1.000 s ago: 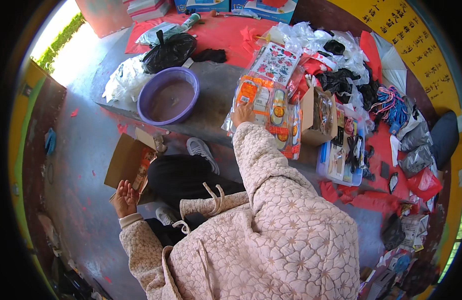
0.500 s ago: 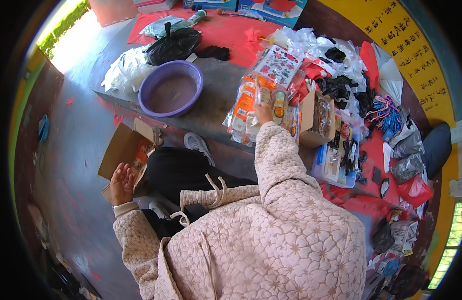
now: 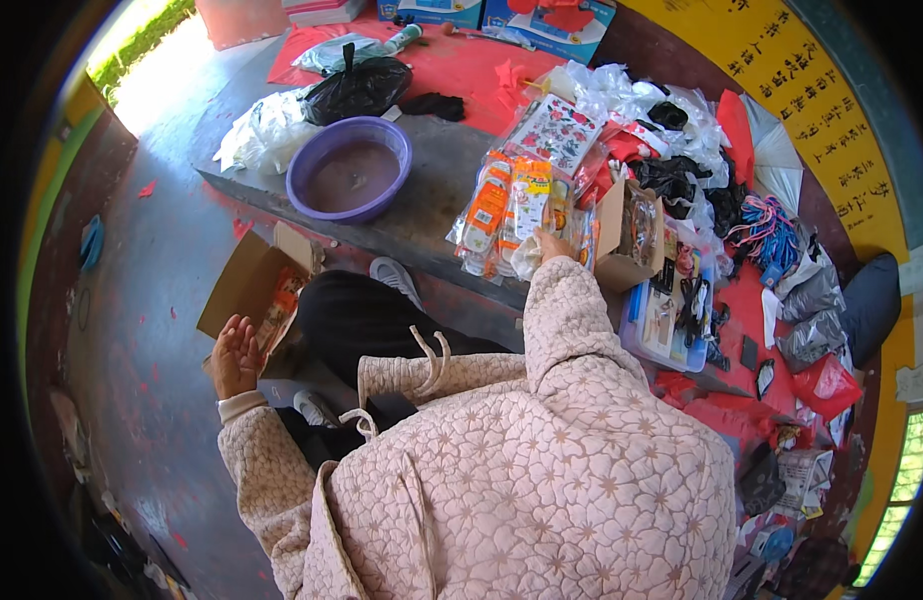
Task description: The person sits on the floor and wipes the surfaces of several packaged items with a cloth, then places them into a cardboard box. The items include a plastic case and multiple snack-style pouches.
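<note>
My right hand (image 3: 554, 246) is at the near edge of a spread of flat, clear-wrapped packets, with its fingers partly hidden. A crumpled cream, cloth-like thing (image 3: 527, 258) shows at its fingertips and seems held there. Just beyond it lies an orange-and-white packet (image 3: 530, 195), on top of other orange packets (image 3: 487, 212). Farther back is a clear packet with red floral prints (image 3: 557, 132). My left hand (image 3: 237, 352) is palm up with the fingers loosely apart, holding nothing. It hovers by an open cardboard box (image 3: 230, 292) with orange packets (image 3: 282, 305) inside.
A purple basin (image 3: 407, 165) of murky water stands left on the grey platform, beside black (image 3: 357, 88) and white plastic bags (image 3: 265, 135). Right of the packets are a small filled carton (image 3: 610, 240), a clear plastic bin (image 3: 672, 345) of odds and ends, and bundled cords (image 3: 767, 230).
My right hand has drawn back toward me and slightly right, the cream thing moving with it. An orange-and-white packet now shows flat on the pile. My left hand has shifted only slightly.
</note>
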A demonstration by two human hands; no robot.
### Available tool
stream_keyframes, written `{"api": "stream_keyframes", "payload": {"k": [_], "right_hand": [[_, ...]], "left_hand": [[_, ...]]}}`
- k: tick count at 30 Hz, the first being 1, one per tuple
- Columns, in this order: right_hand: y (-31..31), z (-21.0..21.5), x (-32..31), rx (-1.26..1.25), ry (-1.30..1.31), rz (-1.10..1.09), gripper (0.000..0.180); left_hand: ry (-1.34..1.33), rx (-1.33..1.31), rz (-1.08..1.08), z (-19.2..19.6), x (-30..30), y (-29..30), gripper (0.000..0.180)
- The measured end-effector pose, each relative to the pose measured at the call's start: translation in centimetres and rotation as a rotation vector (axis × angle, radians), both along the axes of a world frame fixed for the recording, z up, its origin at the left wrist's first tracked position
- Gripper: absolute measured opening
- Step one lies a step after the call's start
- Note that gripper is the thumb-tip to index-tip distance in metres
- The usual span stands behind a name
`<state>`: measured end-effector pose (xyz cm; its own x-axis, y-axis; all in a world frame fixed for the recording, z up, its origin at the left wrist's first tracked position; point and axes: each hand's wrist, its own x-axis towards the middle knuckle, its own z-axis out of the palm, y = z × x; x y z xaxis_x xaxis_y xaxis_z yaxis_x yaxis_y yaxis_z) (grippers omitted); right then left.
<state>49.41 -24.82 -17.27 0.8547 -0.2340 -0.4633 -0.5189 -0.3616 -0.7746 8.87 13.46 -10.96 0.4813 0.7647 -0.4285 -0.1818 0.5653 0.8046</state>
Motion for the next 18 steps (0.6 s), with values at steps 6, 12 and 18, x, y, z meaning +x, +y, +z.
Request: {"api": "stream_keyframes", "payload": {"k": [6, 12, 18], "right_hand": [[0.3, -1.0, 1.4, 0.089, 0.032, 0.053, 0.046], [-3.9, -7.0, 5.3, 0.446, 0.016, 0.021, 0.034], [-6.6, -5.1, 10.7, 0.932, 0.141, 0.226, 0.022]], "left_hand": [[-0.005, 0.032, 0.012, 0.2, -0.9, 0.0, 0.033], [-0.074, 0.048, 0.12, 0.9, -1.1, 0.2, 0.03], [-0.145, 0.018, 0.435, 1.4, -3.8, 1.5, 0.028]]}}
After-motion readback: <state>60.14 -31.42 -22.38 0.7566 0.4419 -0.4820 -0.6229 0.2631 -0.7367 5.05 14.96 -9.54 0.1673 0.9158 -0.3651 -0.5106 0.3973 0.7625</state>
